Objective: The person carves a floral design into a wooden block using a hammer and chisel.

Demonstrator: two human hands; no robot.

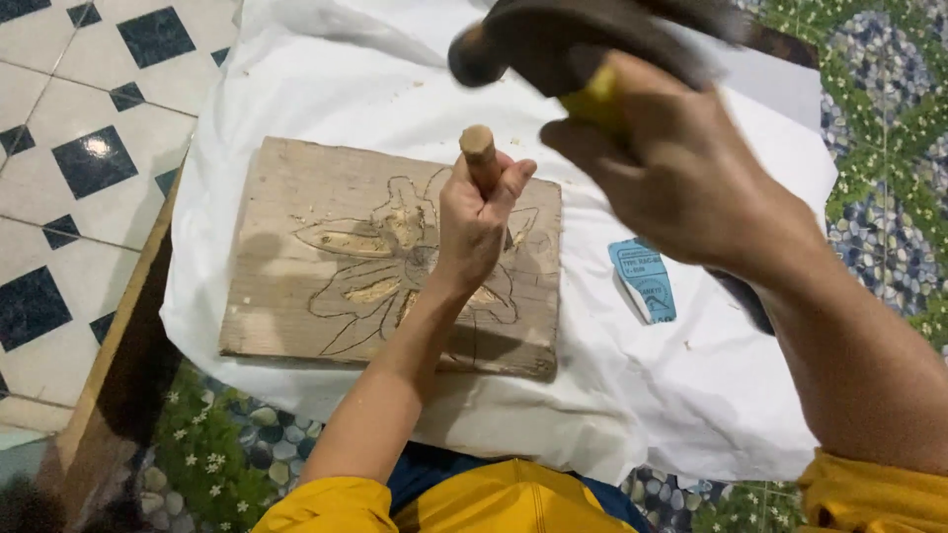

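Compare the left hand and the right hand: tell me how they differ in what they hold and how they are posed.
The left hand grips a wooden-handled chisel upright on the carved wooden board; the right hand holds a hammer raised above it. The left hand is sharp and rests low over the flower carving; the right hand and hammer are blurred and high in view. Both are bare, closed around a tool, with yellow sleeves.

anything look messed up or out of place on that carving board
Nothing is badly wrong. The wooden board lies slightly askew on the white cloth, with pale wood chips scattered near its top edge and in the carved flower. The left hand grips a chisel handle; the right hand holds a blurred hammer.
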